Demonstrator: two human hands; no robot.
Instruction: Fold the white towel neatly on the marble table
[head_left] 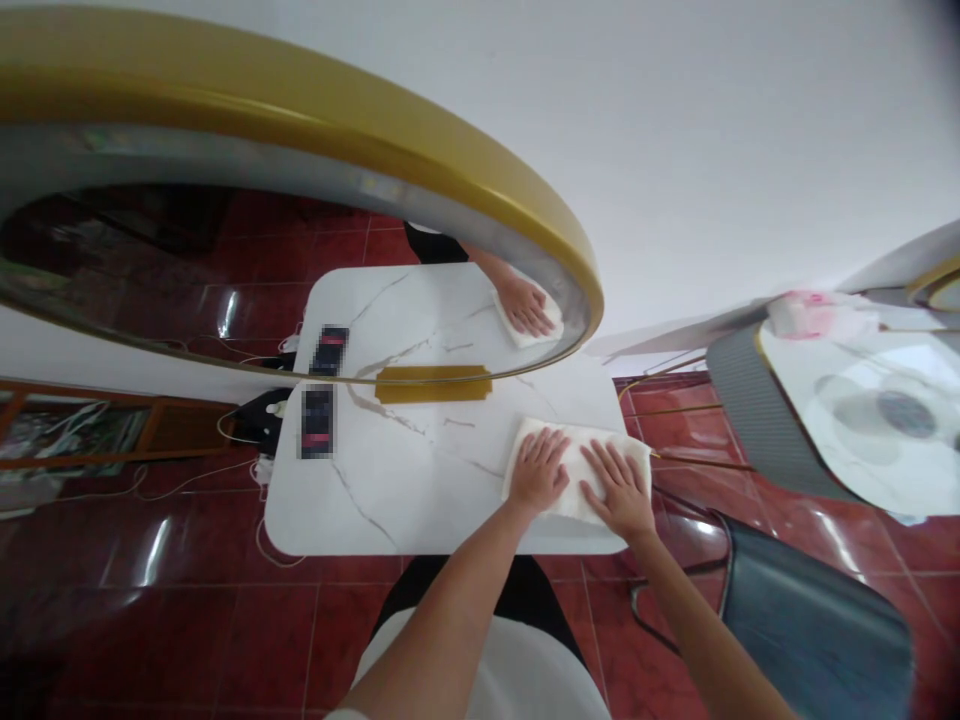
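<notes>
A cream-coloured cloth (574,460) lies spread over the right end of a white marble-patterned table (420,490). My left hand (538,470) rests flat on the cloth's left part, fingers spread. Beside it, my right hand (619,488) presses flat on the right part, its fingers also apart. Neither hand is wrapped round anything. The cloth's right edge reaches the table's right edge. One hand and the cloth show again in the round mirror's reflection.
A large gold-framed mirror (450,150) hangs over the table's back. A dark, blurred-out item (318,422) lies at the table's left. A dark chair (810,620) stands to the right, near a second marbled table (847,400). Cables (172,485) run along the red tiled floor (247,630).
</notes>
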